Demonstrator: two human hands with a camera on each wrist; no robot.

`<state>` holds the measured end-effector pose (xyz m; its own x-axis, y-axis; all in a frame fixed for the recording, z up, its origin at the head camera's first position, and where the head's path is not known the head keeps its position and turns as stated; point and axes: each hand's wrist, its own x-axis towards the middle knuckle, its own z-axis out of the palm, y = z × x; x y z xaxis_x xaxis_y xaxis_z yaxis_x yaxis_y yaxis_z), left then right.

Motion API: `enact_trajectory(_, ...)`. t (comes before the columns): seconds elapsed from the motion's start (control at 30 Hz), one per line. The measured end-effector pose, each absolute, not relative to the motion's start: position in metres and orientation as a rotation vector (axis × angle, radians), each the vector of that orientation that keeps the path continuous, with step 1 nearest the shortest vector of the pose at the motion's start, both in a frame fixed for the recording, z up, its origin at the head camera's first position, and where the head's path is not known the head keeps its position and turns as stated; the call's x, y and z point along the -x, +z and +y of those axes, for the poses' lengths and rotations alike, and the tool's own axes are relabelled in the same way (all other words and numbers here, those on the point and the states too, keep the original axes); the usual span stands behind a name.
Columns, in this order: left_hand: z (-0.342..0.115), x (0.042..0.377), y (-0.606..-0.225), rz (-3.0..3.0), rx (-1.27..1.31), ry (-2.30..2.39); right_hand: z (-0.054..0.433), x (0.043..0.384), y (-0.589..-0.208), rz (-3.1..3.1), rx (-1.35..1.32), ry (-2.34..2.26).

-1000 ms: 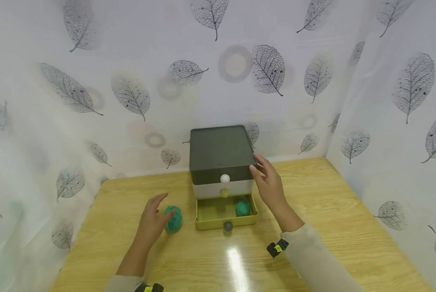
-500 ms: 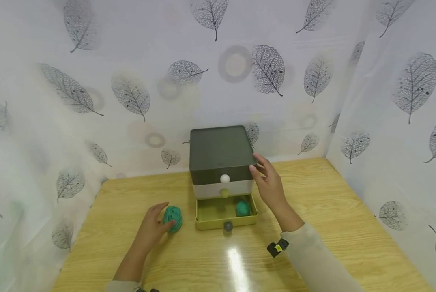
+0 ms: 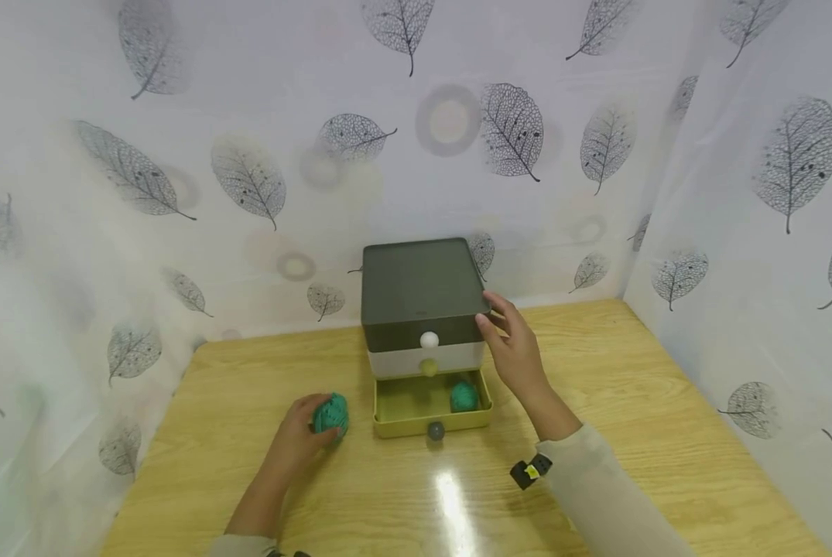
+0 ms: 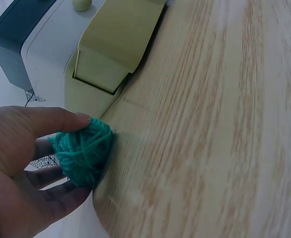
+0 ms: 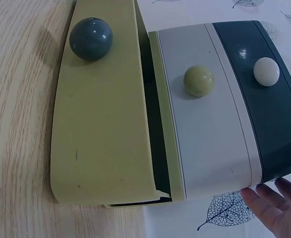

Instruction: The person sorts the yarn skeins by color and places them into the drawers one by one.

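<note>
A green ball of yarn (image 3: pixel 330 415) lies on the table left of a small drawer unit (image 3: pixel 422 282). My left hand (image 3: pixel 299 438) holds that ball, thumb on one side and fingers curled round the other; the left wrist view shows the thumb tip pressing the yarn (image 4: pixel 84 153). My right hand (image 3: pixel 516 348) rests its fingertips against the right side of the unit, near the top, fingers loosely extended. The bottom yellow drawer (image 3: pixel 405 428) is pulled out, and a second green yarn ball (image 3: pixel 463 397) sits in its right part. The two upper drawers are closed.
Round knobs front the unit: a white knob (image 3: pixel 429 340), a yellow-green knob (image 3: pixel 428 367) and a grey knob (image 3: pixel 436 431) on the pulled-out drawer. The wooden table (image 3: pixel 618 387) ends at a leaf-patterned cloth (image 3: pixel 283 139) behind and at both sides.
My left hand has moved slightly down and closed its fingers and thumb round the left yarn ball. The right hand has stayed at the unit's side.
</note>
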<state>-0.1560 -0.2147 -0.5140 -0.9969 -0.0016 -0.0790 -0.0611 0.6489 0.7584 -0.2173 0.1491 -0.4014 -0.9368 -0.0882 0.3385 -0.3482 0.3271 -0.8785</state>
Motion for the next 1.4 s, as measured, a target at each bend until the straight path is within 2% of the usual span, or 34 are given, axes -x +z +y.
enact_trajectory(1.4, -0.208, 0.156, -0.508, 2.8, 0.138, 1.299, 0.151, 0.218, -0.4, -2.398, -0.395, 1.627)
